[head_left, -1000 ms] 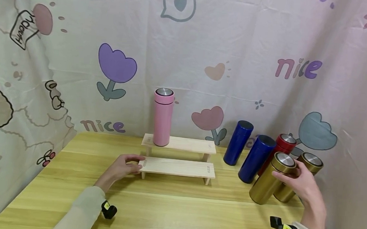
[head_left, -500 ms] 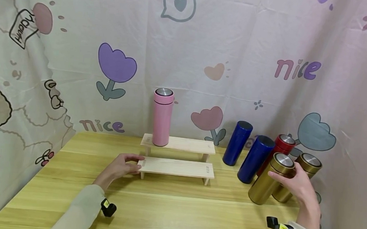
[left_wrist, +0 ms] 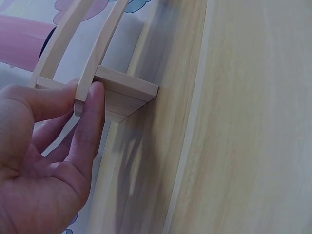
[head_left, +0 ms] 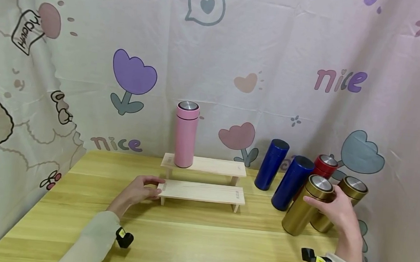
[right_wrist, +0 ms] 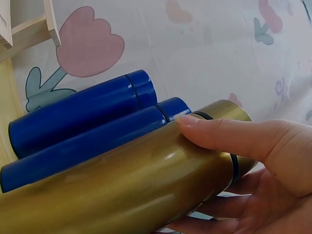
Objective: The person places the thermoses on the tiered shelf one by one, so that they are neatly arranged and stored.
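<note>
My left hand (head_left: pixel 136 193) pinches the left end of the lower step of a two-tier wooden stand (head_left: pixel 201 192). In the left wrist view the thumb lies on top of the board (left_wrist: pixel 90 73) and a fingertip lies under it. My right hand (head_left: pixel 338 209) grips a gold thermos (head_left: pixel 301 212) near its lid, with the thumb on the near side and the fingers round behind, partly hidden. A second gold thermos (head_left: pixel 355 189) stands right behind that hand. On the stand's upper step, toward the left, a pink thermos (head_left: pixel 185 141) stands upright.
Two blue thermoses (head_left: pixel 272 164) stand to the left of the gold ones, the nearer one (right_wrist: pixel 87 141) beside the held thermos. A red thermos (head_left: pixel 326 165) is partly hidden behind them. A patterned cloth (head_left: pixel 294 51) hangs behind the wooden table (head_left: pixel 201 245).
My right hand and the gold thermos have shifted slightly left and toward me, away from the second gold thermos. My left hand keeps its hold on the stand.
</note>
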### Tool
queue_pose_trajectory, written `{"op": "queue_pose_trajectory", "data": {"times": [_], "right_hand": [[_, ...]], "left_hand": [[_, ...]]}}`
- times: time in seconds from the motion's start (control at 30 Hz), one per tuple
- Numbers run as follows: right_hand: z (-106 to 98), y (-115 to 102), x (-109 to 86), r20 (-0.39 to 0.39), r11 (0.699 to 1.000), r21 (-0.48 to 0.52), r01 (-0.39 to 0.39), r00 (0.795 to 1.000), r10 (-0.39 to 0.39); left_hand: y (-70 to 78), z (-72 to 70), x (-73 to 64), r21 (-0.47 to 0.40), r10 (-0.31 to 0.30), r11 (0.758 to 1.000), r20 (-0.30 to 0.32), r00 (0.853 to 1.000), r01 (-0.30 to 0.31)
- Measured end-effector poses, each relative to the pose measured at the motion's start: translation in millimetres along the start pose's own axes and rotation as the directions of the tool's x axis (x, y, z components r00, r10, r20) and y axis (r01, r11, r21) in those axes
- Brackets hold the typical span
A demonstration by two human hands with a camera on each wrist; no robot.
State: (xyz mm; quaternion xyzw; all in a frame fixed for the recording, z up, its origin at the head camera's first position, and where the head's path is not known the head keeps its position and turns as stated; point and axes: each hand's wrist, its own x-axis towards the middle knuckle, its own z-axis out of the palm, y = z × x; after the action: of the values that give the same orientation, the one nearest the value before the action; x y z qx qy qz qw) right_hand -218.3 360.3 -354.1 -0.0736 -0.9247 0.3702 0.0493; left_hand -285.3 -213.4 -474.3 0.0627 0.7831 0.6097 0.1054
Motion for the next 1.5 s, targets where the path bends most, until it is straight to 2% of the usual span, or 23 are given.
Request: {"op": "queue_pose_trajectory", "data": {"times": [0.23,0.47,0.7,0.83,1.07,1.2,1.5], "right_hand": [[5,-9,-4.0,0.001,0.999,-0.009,0.044,0.999,-0.044],[9,-21,-5.2,0.028,0.999,0.006,0.042,0.999,-0.042],[21,-32,-5.8,0.043,0.997,0.008,0.074,0.996,-0.075],[29,-38,-6.6,0.054,0.996,0.04,0.085,0.995,-0.087],[40,-46,-7.2,0.054,0.98,0.122,0.159,0.985,-0.166],[41,-51,-6.1,0.057,0.978,0.115,0.175,0.982,-0.182],[36,-73,-4.1,0.068,0.976,0.055,0.21,0.974,-0.214]], "left_hand": [[1.1,0.4,0.7,0.009,-0.003,1.0,-0.001,1.0,0.003],[-1.7,-1.2,1.6,0.008,-0.009,1.0,-0.003,1.0,0.009],[-1.1,-1.8,0.8,0.018,-0.018,1.0,-0.015,1.0,0.018],[-0.7,-1.3,1.0,0.019,-0.024,1.0,-0.015,1.0,0.024],[0.9,-0.1,2.3,0.006,-0.008,1.0,-0.002,1.0,0.008],[0.8,0.3,2.3,-0.013,0.017,1.0,0.015,1.0,-0.016],[0.0,0.7,0.2,-0.017,0.019,1.0,0.006,1.0,-0.019]]}}
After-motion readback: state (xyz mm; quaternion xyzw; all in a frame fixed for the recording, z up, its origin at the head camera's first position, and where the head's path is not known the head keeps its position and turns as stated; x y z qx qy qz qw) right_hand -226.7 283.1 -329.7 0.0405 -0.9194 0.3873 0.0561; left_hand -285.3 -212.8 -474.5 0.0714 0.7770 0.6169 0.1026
